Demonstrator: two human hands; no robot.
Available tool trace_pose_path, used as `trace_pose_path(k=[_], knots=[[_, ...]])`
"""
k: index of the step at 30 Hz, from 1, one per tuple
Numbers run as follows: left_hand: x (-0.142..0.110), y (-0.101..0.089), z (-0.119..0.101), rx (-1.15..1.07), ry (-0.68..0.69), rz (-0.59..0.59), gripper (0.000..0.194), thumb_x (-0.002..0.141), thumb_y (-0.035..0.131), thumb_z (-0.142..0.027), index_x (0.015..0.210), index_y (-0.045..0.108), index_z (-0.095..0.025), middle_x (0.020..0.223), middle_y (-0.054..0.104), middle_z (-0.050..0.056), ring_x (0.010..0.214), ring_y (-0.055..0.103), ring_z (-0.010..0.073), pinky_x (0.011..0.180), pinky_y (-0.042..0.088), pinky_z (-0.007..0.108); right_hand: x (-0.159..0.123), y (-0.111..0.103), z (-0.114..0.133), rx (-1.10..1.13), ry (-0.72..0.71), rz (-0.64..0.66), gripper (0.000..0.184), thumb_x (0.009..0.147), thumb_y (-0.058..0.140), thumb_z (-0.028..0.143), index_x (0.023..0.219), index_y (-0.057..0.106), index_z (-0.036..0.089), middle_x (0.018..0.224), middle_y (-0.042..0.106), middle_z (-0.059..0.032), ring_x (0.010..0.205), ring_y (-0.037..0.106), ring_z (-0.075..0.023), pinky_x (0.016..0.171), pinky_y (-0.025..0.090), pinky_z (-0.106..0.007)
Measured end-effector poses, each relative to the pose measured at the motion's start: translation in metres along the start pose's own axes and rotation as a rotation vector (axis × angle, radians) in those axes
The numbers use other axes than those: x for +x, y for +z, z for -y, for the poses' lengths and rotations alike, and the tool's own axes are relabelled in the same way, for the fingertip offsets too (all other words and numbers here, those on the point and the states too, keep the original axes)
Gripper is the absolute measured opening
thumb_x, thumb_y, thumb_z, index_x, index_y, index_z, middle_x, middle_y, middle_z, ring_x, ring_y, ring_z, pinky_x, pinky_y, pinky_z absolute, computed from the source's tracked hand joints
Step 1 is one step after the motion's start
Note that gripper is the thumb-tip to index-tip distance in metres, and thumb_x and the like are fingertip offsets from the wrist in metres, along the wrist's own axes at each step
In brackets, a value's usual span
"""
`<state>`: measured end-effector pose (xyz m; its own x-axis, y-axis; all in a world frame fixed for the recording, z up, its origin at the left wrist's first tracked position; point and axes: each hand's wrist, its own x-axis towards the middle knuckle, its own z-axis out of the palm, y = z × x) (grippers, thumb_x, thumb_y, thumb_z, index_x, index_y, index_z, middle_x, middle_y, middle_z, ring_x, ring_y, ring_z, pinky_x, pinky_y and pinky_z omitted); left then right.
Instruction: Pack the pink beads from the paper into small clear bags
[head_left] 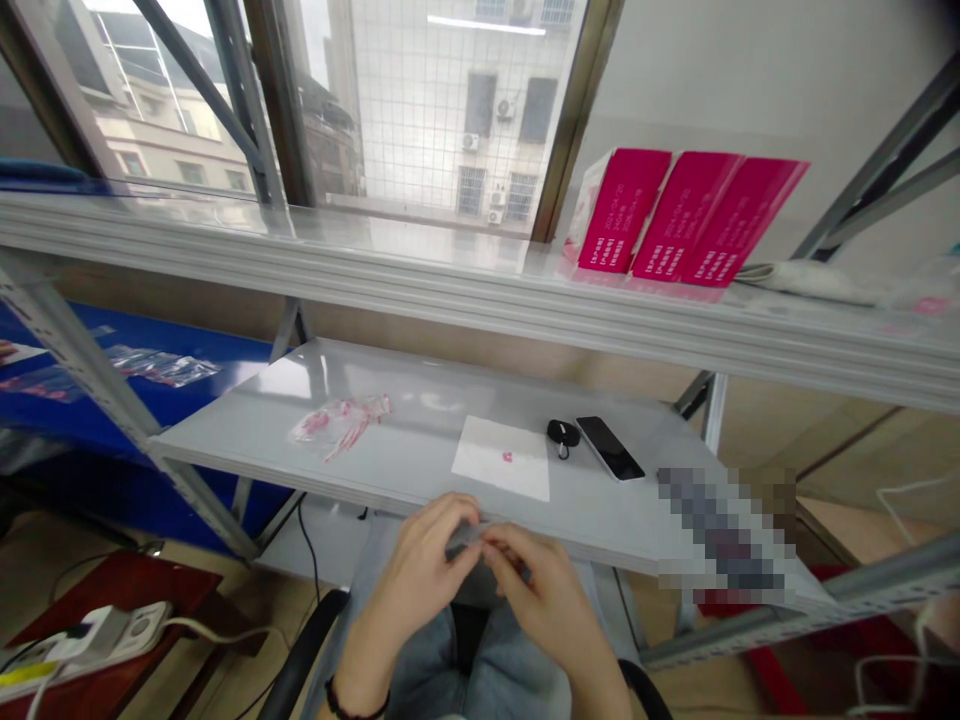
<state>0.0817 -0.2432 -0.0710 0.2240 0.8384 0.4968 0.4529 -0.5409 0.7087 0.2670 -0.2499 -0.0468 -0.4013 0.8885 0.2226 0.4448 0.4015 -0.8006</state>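
The left hand (416,590) and right hand (544,600) pinch a small grey strip (465,538) between their fingers; slack pressure could drop it onto the denim-clad lap (442,690).

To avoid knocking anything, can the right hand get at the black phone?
Probably yes. The right hand is just off the grey metal shelf's front edge, with nothing standing between it and the black phone. Its fingers are pinching a small grey item, though, so it would need freeing first.

Bright daylight comes in through the window (442,110) ahead and makes pale glare on the grey metal shelf (420,390). The picture's edges bend strongly, and one patch (720,535) at right is pixelated, so nothing there can be read.
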Motion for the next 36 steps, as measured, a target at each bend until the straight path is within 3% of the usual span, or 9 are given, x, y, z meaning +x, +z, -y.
trace_pose_path(k=[3, 6, 10, 17, 23, 29, 36], knots=[[-0.006, -0.004, -0.004, -0.179, -0.089, 0.108, 0.069, 0.076, 0.075, -0.007, 0.133, 0.042, -0.026, 0.147, 0.049, 0.010, 0.136, 0.049, 0.0243, 0.114, 0.039, 0.041, -0.003, -0.006, 0.003, -0.002, -0.017, 0.002, 0.017, 0.097, 0.054, 0.017, 0.086, 0.066, 0.021, 0.076, 0.066, 0.0019, 0.071, 0.061, -0.0143, 0.067, 0.042, -0.023], [-0.009, -0.009, -0.004, -0.281, -0.096, 0.313, 0.091, 0.072, 0.081, -0.013, 0.148, 0.032, -0.029, 0.152, 0.046, 0.011, 0.142, 0.043, 0.0275, 0.119, 0.034, 0.045, -0.006, -0.010, 0.005, 0.019, -0.047, 0.027, 0.017, 0.094, 0.054, 0.012, 0.084, 0.065, 0.020, 0.079, 0.067, 0.0017, 0.075, 0.062, -0.0143, 0.072, 0.043, -0.023], [-0.007, -0.011, -0.002, -0.284, -0.111, 0.359, 0.088, 0.074, 0.084, -0.022, 0.149, 0.037, -0.029, 0.150, 0.050, 0.010, 0.138, 0.048, 0.0285, 0.118, 0.035, 0.045, -0.009, -0.013, 0.002, 0.045, -0.093, 0.041, 0.017, 0.088, 0.055, 0.006, 0.083, 0.063, 0.020, 0.082, 0.066, 0.0012, 0.080, 0.062, -0.0151, 0.075, 0.043, -0.024], [-0.002, -0.008, -0.003, -0.240, -0.076, 0.372, 0.092, 0.065, 0.092, -0.031, 0.145, 0.046, -0.029, 0.142, 0.056, 0.009, 0.131, 0.052, 0.0276, 0.114, 0.039, 0.042, -0.011, -0.012, -0.006, 0.081, -0.083, 0.040, 0.019, 0.082, 0.055, 0.003, 0.081, 0.063, 0.020, 0.077, 0.064, 0.0025, 0.076, 0.061, -0.0144, 0.074, 0.041, -0.025], [0.000, -0.011, -0.009, -0.231, -0.064, 0.342, 0.077, 0.069, 0.090, -0.026, 0.136, 0.054, -0.028, 0.130, 0.062, 0.006, 0.121, 0.057, 0.0241, 0.106, 0.044, 0.037, -0.012, -0.013, -0.004, 0.093, -0.110, 0.052, 0.017, 0.084, 0.054, 0.005, 0.079, 0.061, 0.020, 0.077, 0.061, 0.0023, 0.076, 0.059, -0.0146, 0.070, 0.039, -0.024], [0.004, -0.012, -0.014, -0.257, -0.050, 0.331, 0.078, 0.066, 0.092, -0.033, 0.135, 0.054, -0.027, 0.128, 0.063, 0.006, 0.119, 0.058, 0.0237, 0.104, 0.045, 0.035, -0.013, -0.018, 0.004, 0.046, -0.118, 0.057, 0.017, 0.083, 0.052, 0.005, 0.081, 0.058, 0.020, 0.079, 0.059, 0.0020, 0.077, 0.058, -0.0148, 0.070, 0.038, -0.025], [0.005, -0.014, -0.018, -0.270, -0.060, 0.295, 0.061, 0.071, 0.089, -0.028, 0.126, 0.062, -0.026, 0.118, 0.068, 0.005, 0.111, 0.062, 0.0234, 0.098, 0.047, 0.034, -0.019, -0.022, 0.011, -0.039, -0.064, 0.087, 0.022, 0.086, 0.052, 0.005, 0.088, 0.066, 0.022, 0.084, 0.065, 0.0000, 0.082, 0.063, -0.0171, 0.074, 0.043, -0.027]])
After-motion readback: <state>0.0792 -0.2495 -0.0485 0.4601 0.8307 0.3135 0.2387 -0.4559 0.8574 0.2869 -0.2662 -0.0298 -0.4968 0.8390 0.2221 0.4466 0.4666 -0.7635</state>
